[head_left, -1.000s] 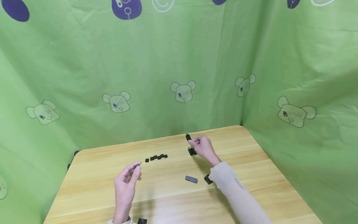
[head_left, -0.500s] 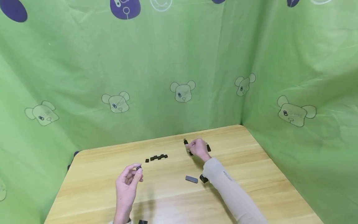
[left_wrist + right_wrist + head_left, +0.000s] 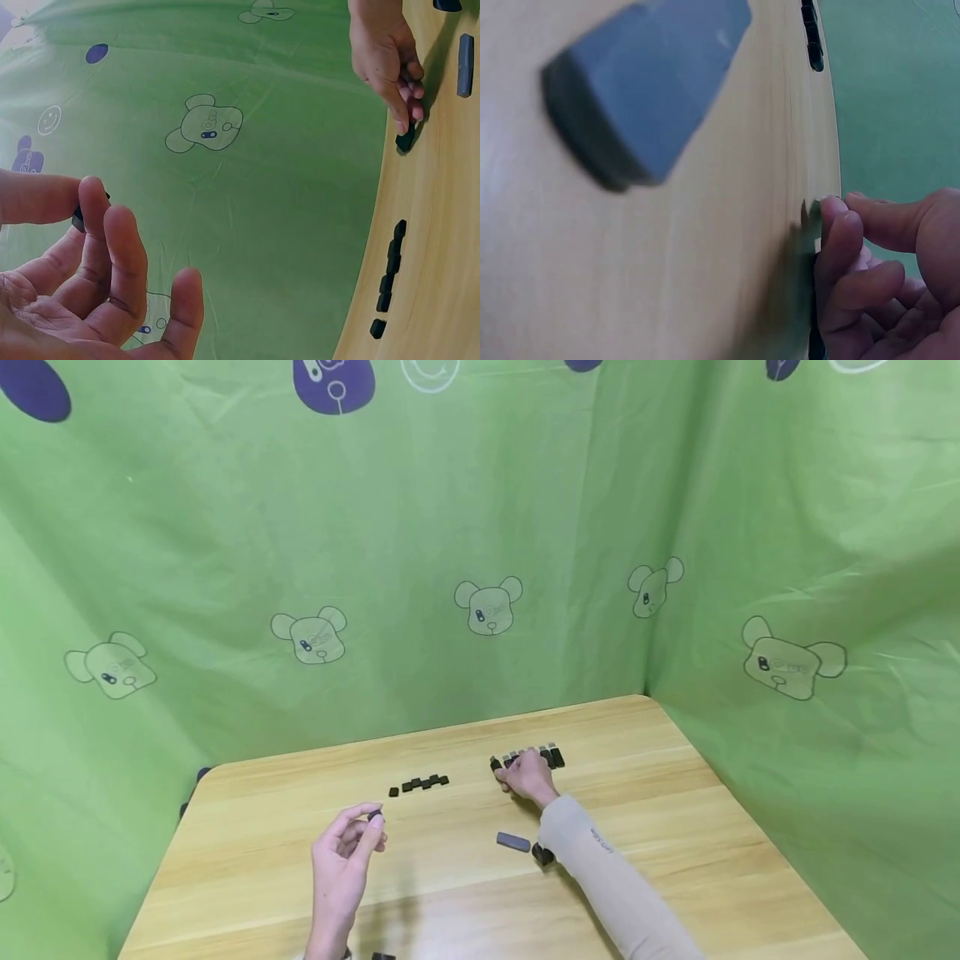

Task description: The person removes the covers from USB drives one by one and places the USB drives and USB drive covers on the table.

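Note:
My left hand [image 3: 339, 868] is raised over the near left of the table, pinching a small black cap [image 3: 375, 815] between thumb and index finger. In the left wrist view the fingers mostly cover that cap [image 3: 78, 219]. At the back of the table, my right hand [image 3: 531, 777] pinches the lower end of a black USB stick [image 3: 495, 763] with a metal plug. This stick lies at the left end of a row of similar black USB sticks [image 3: 557, 757], plugs toward the far edge. The hand hides part of the row.
Several small black caps [image 3: 427, 783] form a staggered line left of the sticks. A grey bar-shaped stick [image 3: 513, 842] lies near the right forearm, beside the wrist's black device [image 3: 542, 853]. Green curtains [image 3: 480, 677] stand behind the wooden table [image 3: 442, 902].
My right hand has lowered the black USB stick from the air to the left end of the row and moved slightly nearer. The left hand keeps the cap, almost still.

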Available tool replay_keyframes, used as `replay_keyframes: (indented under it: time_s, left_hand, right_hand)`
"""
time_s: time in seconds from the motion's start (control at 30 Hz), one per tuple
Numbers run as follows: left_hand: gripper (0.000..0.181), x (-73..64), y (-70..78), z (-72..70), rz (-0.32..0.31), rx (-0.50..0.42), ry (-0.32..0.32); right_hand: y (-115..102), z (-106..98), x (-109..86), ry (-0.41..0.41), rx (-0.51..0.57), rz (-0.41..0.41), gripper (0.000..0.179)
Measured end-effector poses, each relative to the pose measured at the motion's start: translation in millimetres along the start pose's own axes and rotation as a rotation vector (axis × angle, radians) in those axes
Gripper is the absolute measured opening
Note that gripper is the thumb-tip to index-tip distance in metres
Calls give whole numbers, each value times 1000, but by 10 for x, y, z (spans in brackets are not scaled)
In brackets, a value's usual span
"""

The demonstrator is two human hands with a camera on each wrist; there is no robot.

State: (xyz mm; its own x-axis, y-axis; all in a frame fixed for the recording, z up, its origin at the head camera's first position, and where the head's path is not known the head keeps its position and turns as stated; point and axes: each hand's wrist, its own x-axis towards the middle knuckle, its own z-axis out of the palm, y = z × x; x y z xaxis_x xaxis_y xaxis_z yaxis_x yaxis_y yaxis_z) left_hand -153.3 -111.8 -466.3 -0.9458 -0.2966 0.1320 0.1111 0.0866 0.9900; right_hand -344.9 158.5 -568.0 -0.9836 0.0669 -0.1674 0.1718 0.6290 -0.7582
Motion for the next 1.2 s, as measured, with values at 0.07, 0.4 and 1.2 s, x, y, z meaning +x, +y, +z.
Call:
replay_keyframes:
  time_s: [0.07,0.4,1.2]
  left_hand:
    - [22,1,0,3,-7,3,1]
    - [21,-1,0,36,-30,26,-4]
    - [29,-26,-21,50,-92,59,-79]
  right_hand:
    - [13,-2,2,-8,-1,21,34]
    - [32,-55,-32,-27,-30,31,34]
    - [54,13,-60,-2,-108,22,51]
